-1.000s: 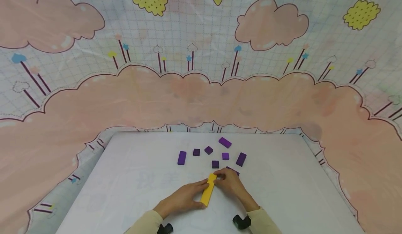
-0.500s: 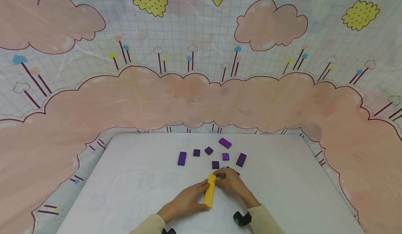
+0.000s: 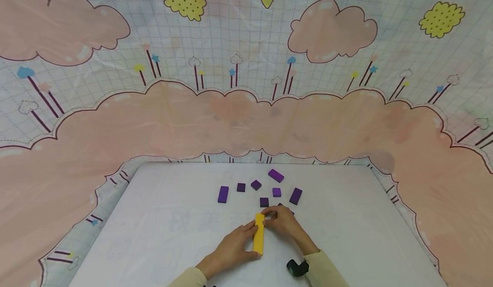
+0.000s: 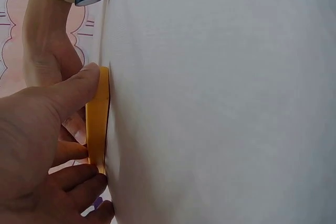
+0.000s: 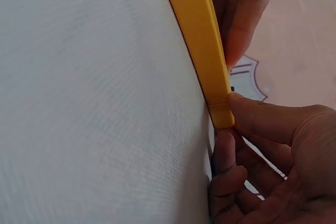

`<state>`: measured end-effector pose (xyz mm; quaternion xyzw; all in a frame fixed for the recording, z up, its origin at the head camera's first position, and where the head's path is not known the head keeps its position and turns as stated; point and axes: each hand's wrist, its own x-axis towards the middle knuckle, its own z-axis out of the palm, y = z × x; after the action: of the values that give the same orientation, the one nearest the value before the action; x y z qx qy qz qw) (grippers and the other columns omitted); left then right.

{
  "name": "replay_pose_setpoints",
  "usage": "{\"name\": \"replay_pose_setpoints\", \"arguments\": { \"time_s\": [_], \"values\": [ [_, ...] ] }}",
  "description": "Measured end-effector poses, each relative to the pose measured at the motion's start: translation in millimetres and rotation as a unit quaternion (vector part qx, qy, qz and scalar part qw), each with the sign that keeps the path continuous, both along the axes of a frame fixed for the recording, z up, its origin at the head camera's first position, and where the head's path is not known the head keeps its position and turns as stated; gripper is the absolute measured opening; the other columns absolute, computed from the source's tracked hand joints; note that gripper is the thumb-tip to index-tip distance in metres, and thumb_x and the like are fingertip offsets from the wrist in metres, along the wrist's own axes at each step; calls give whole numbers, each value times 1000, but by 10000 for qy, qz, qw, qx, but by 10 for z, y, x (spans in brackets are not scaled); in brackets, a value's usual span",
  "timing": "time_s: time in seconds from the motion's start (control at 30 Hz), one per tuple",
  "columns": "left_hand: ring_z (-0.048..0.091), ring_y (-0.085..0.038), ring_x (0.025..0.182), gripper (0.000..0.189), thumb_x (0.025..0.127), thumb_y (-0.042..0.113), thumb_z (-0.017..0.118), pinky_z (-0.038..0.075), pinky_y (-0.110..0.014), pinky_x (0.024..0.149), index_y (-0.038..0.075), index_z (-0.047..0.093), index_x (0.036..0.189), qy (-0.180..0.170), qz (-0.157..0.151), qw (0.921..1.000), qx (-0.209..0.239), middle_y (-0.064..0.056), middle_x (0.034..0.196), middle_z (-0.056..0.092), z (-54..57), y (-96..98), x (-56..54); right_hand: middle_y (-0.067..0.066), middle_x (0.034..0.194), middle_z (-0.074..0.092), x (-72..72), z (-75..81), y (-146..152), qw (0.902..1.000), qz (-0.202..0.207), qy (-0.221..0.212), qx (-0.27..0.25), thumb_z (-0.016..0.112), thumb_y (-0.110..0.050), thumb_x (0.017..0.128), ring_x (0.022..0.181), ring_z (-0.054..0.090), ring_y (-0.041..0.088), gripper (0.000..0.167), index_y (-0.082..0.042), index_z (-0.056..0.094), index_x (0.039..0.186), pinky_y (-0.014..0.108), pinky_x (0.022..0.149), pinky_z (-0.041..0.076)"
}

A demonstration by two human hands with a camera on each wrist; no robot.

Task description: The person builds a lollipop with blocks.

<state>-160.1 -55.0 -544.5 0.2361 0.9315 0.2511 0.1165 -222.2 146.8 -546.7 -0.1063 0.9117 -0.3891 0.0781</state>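
Observation:
A long yellow bar [image 3: 259, 240], with seams that mark it as blocks set end to end, lies flat on the white table. My left hand [image 3: 232, 246] holds it from the left, thumb at the near end and fingers along the far part. At the far end my right hand [image 3: 284, 223] pinches the last piece between thumb and fingers. In the left wrist view the thumb presses the end of the yellow bar [image 4: 97, 124]. The right wrist view shows the right thumb on the bar [image 5: 202, 40] beside a seam, with fingertips under its end.
Beyond the hands lie several purple blocks: cubes such as one [image 3: 264, 202] close to the bar's far end, and oblong ones [image 3: 223, 194], [image 3: 295, 196]. Another oblong block [image 3: 291, 212] is mostly hidden behind the right hand. A patterned cloth [image 3: 246, 120] hangs behind the table [image 3: 154, 218].
The yellow bar's near end has swung to the right, so the bar now points nearly straight away from me. My left hand moved right with it; the right hand stayed almost still.

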Motion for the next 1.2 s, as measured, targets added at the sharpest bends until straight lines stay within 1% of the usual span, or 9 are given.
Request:
{"name": "replay_pose_setpoints", "arguments": {
  "time_s": [0.07, 0.33, 0.6, 0.77, 0.9, 1.07, 1.2],
  "values": [
    [47, -33, 137, 82, 79, 53, 76, 43, -52, 110, 11, 49, 145, -20, 43, 10000, 28, -5, 156, 41, 7, 4, 5, 1, 94, 69, -5, 1, 2, 10000, 7, 7, -7, 79, -16, 81, 75, 51, 14, 22, -16, 76, 104, 23, 64, 44],
    [48, -33, 136, 83, 78, 53, 77, 43, -52, 110, 11, 50, 144, -7, 125, 9998, 136, -6, 156, 42, -20, 15, -5, 1, 96, 70, -15, 0, 12, 10000, 27, 66, 20, 79, -16, 82, 75, 50, 14, 23, -17, 77, 105, 22, 63, 43],
    [49, -33, 136, 85, 76, 56, 77, 44, -53, 109, 12, 50, 144, -167, 274, 9994, 130, -5, 155, 42, -41, 38, -27, 1, 101, 71, -15, -20, 16, 10000, -2, -19, 52, 78, -20, 83, 77, 51, 14, 24, -18, 77, 107, 22, 65, 44],
    [48, -32, 136, 86, 76, 57, 77, 44, -52, 109, 14, 50, 145, -167, 281, 9994, 92, -4, 155, 43, -51, 41, -28, 3, 106, 73, -10, -34, 17, 10000, 17, 21, -12, 78, -19, 83, 79, 53, 13, 24, -18, 77, 107, 22, 67, 48],
    [49, -30, 136, 87, 76, 57, 77, 44, -51, 110, 14, 48, 146, -100, 259, 9996, 92, -4, 155, 43, -42, 45, -24, 3, 107, 73, -6, -22, 20, 10000, -11, -2, 21, 78, -18, 83, 80, 55, 14, 24, -19, 76, 107, 25, 69, 50],
    [49, -30, 136, 88, 75, 58, 77, 44, -51, 109, 14, 48, 146, -100, 261, 9996, 64, -5, 155, 43, -36, 47, -11, 4, 107, 72, 0, -17, 23, 10000, 4, -51, 36, 78, -18, 84, 79, 54, 14, 24, -20, 77, 107, 25, 68, 49],
    [49, -30, 136, 89, 75, 58, 77, 44, -51, 110, 14, 47, 146, -144, 273, 9995, 58, -5, 155, 43, -38, 46, -4, 4, 107, 73, 5, -25, 25, 10000, 41, -9, 36, 78, -20, 83, 78, 53, 13, 24, -19, 77, 108, 23, 66, 47]
  ]
}}
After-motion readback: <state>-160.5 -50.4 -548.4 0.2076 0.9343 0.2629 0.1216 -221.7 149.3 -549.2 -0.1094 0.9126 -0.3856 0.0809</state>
